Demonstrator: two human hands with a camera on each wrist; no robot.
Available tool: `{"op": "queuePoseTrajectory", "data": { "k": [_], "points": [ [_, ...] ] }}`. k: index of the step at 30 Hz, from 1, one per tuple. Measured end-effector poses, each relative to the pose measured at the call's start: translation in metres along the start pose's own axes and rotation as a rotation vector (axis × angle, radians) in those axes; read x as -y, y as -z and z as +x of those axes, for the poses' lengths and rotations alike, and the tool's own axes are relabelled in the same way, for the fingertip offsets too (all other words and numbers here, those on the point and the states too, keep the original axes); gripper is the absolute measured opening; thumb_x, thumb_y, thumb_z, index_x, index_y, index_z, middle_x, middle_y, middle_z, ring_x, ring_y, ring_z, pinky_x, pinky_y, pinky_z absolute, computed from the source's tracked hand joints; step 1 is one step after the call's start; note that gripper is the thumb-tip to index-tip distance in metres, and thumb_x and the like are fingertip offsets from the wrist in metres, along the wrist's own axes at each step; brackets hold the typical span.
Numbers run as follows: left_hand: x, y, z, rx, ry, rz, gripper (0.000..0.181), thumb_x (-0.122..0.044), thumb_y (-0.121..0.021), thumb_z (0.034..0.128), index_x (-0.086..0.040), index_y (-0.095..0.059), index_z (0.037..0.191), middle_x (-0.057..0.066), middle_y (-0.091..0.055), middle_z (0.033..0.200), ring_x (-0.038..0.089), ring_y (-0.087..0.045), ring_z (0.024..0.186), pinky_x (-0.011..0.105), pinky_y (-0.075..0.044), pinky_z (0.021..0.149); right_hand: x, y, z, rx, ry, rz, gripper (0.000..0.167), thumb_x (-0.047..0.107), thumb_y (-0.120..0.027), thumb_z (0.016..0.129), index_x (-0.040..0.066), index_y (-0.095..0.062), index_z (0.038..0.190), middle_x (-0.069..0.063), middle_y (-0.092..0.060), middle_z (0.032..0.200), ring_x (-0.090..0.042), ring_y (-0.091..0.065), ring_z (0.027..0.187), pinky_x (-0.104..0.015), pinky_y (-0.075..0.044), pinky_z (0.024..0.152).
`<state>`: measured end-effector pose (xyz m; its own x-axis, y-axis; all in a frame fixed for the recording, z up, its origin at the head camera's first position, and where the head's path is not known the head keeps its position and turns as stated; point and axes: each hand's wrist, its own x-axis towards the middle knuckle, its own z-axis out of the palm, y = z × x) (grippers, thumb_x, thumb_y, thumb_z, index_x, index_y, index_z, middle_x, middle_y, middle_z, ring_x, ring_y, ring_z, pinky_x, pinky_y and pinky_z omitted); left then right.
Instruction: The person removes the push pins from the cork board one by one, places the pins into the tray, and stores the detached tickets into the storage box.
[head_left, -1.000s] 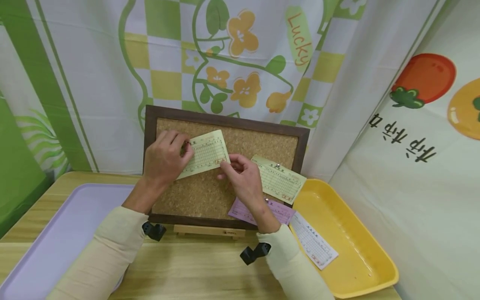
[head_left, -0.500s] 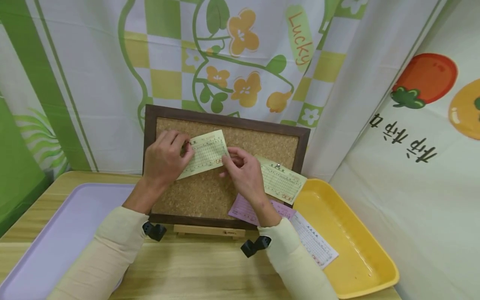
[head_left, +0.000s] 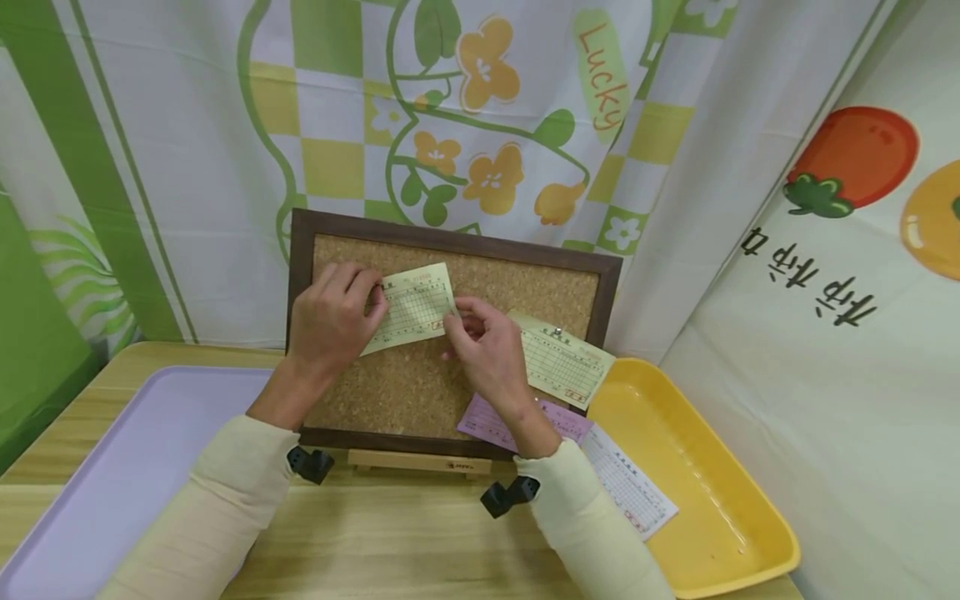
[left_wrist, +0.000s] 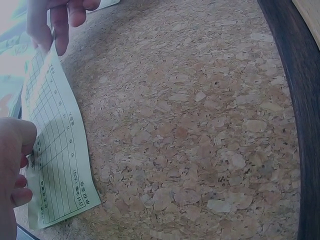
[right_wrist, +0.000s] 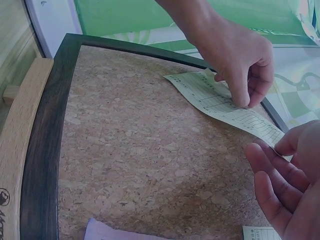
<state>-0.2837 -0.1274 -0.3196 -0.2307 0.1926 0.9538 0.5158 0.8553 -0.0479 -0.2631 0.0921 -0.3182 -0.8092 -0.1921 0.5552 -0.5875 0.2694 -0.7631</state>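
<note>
Pale yellow form slip [head_left: 420, 310] set aslant against the upper-left cork of the framed corkboard [head_left: 405, 396], its sheet bowed in both wrist views. Left hand [head_left: 330, 317]: grip narrow, holding the slip near its upper-left part; exact contact hidden by the fingers. Right hand [head_left: 489, 350]: thumb and fingertips pinch the slip's right edge. Right of that hand, second yellow slip [head_left: 570, 364] with a small pin at its top; pink slip [head_left: 483, 423] below it. White slip [head_left: 626, 479] overlaps yellow tray [head_left: 757, 533] on the desk [head_left: 375, 542].
</note>
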Motion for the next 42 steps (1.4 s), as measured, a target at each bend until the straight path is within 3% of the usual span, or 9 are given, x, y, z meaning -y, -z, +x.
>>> {"op": "queuePoseTrajectory", "data": {
  "k": [10,16,22,28,33,37,42],
  "points": [
    [0.000,0.001,0.001,0.035,0.010,-0.004,0.009,0.000,-0.063,0.0892,0.004,-0.071,0.089,0.017,-0.065,0.084,0.034,-0.061,0.071,0.045,-0.055,0.055,-0.001,-0.001,-0.001,0.018,-0.002,0.000,0.021,0.011,-0.063,0.102,0.002,-0.071,0.119,-0.012,-0.075,0.083,-0.027,-0.069,0.059,-0.038,-0.057,0.053],
    [0.001,0.000,0.001,0.024,0.013,-0.022,0.008,0.001,-0.063,0.0885,0.004,-0.070,0.088,0.018,-0.065,0.082,0.035,-0.060,0.070,0.045,-0.054,0.056,-0.001,-0.002,-0.001,0.016,-0.013,0.029,0.022,0.006,-0.062,0.101,-0.003,-0.069,0.121,-0.020,-0.074,0.085,-0.037,-0.068,0.060,-0.049,-0.056,0.053],
    [0.002,0.000,0.000,0.016,0.008,-0.033,0.008,0.001,-0.062,0.0885,0.004,-0.070,0.087,0.017,-0.065,0.081,0.035,-0.061,0.070,0.046,-0.053,0.059,0.021,-0.002,-0.006,0.024,-0.035,0.042,0.023,-0.001,-0.060,0.101,-0.011,-0.065,0.121,-0.027,-0.072,0.087,-0.045,-0.067,0.063,-0.060,-0.054,0.058],
    [0.002,0.000,0.001,0.022,0.005,-0.042,0.006,0.002,-0.064,0.0867,0.004,-0.070,0.088,0.018,-0.065,0.081,0.035,-0.060,0.070,0.046,-0.054,0.059,0.033,0.000,-0.010,0.029,-0.036,0.045,0.023,-0.001,-0.059,0.100,-0.011,-0.066,0.120,-0.026,-0.071,0.087,-0.045,-0.067,0.064,-0.054,-0.057,0.058],
    [0.002,0.002,0.001,0.015,0.004,-0.049,0.005,0.004,-0.066,0.0841,0.003,-0.069,0.088,0.018,-0.065,0.081,0.035,-0.060,0.070,0.045,-0.054,0.059,0.021,-0.002,-0.008,0.039,-0.054,0.058,0.026,0.000,-0.060,0.101,-0.011,-0.064,0.124,-0.028,-0.071,0.090,-0.046,-0.068,0.066,-0.059,-0.056,0.061],
    [0.002,0.003,0.000,0.018,-0.001,-0.058,0.006,0.004,-0.065,0.0844,0.003,-0.069,0.088,0.017,-0.064,0.080,0.035,-0.059,0.069,0.045,-0.053,0.058,0.003,-0.003,-0.006,0.033,-0.048,0.059,0.026,0.004,-0.061,0.102,-0.007,-0.065,0.125,-0.024,-0.072,0.089,-0.042,-0.068,0.064,-0.057,-0.056,0.060],
    [0.001,0.005,-0.004,0.014,-0.005,-0.070,0.006,0.003,-0.065,0.0844,0.003,-0.070,0.087,0.017,-0.064,0.080,0.034,-0.059,0.068,0.044,-0.053,0.057,-0.003,0.000,-0.009,0.051,-0.019,0.046,0.025,0.009,-0.063,0.102,-0.002,-0.067,0.124,-0.017,-0.074,0.087,-0.034,-0.070,0.063,-0.052,-0.057,0.059]
  ]
}}
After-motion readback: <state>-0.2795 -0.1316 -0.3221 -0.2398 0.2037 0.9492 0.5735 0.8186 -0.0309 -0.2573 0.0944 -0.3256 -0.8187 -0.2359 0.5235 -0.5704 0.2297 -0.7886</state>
